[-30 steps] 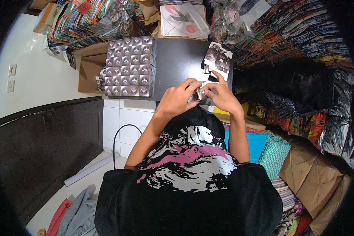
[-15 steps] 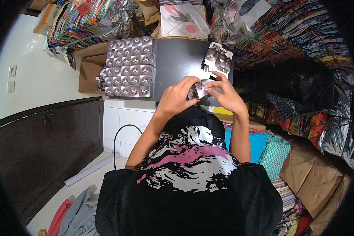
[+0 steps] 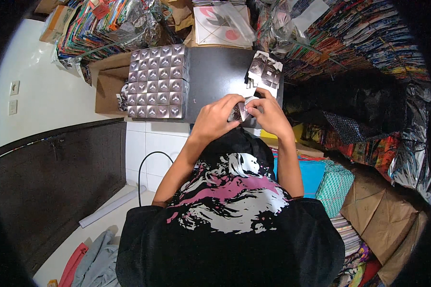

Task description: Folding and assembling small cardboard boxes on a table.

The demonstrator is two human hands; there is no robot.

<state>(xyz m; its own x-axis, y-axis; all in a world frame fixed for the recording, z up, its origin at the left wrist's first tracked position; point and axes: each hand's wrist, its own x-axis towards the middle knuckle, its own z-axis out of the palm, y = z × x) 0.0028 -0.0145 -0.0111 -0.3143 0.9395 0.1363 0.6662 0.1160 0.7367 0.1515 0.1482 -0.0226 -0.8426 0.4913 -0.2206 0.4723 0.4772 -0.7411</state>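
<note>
Left fingers and thumb clamp the small grey-and-white printed cardboard box (image 3: pixel 236 113) from its left side: that's the left hand (image 3: pixel 218 117). Over on the right hand (image 3: pixel 269 114), thumb and forefinger bunch at the box's right edge; pinching or merely pressing, I can't tell. It looks light, thin-walled, slightly slick and easily creased, so the folded edges seem the safest hold. The box sits by the near edge of the smooth black tabletop (image 3: pixel 215 71). Just beyond, printed flat card pieces (image 3: pixel 266 69) crowd the right; leftward, tabletop stretches to the block of silvery-brown square boxes (image 3: pixel 156 81), offering room.
</note>
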